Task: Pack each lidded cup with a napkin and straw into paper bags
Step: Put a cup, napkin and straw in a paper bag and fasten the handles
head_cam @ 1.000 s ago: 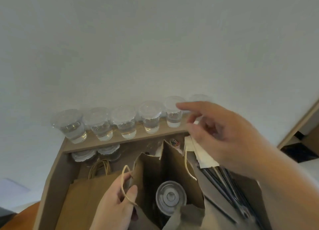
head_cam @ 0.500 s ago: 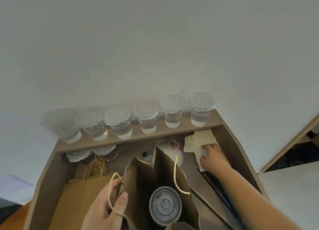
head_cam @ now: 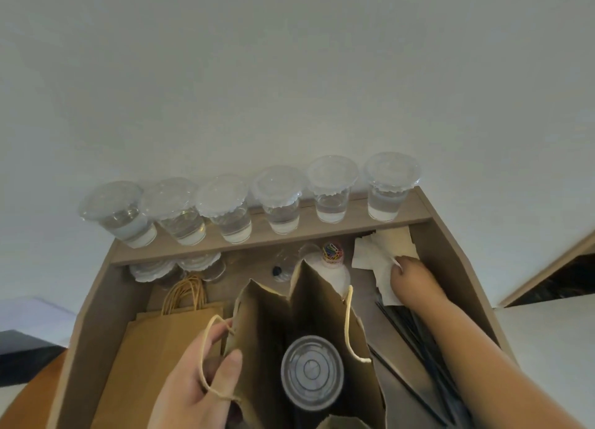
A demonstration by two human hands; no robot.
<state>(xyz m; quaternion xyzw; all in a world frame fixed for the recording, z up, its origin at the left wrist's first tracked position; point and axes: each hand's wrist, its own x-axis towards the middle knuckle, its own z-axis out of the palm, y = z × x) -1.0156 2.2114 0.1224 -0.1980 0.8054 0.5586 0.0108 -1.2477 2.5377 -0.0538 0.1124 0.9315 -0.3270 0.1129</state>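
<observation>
Napkin step: left hand (head_cam: 199, 383) pinches bag (head_cam: 257, 325) rim open, cup (head_cam: 311, 371) inside; right hand (head_cam: 413, 280) on napkins (head_cam: 373, 255) beyond bag's right, pinch unclear; next, lift one into bag, then a straw (head_cam: 418, 329).

1. Right hand (head_cam: 410, 279) came down from mid-air in front of the cup row (head_cam: 280, 190) and landed on the napkin stack (head_cam: 370, 258), back right corner of the tray (head_cam: 457, 267).
2. The drop was done within the first half second.
3. Index finger, stretched out a second ago, ended bent down onto the top napkin with the rest. Grip itself not visible.
4. Rightmost cup (head_cam: 391, 184), blocked by the hand earlier, was uncovered.
</observation>
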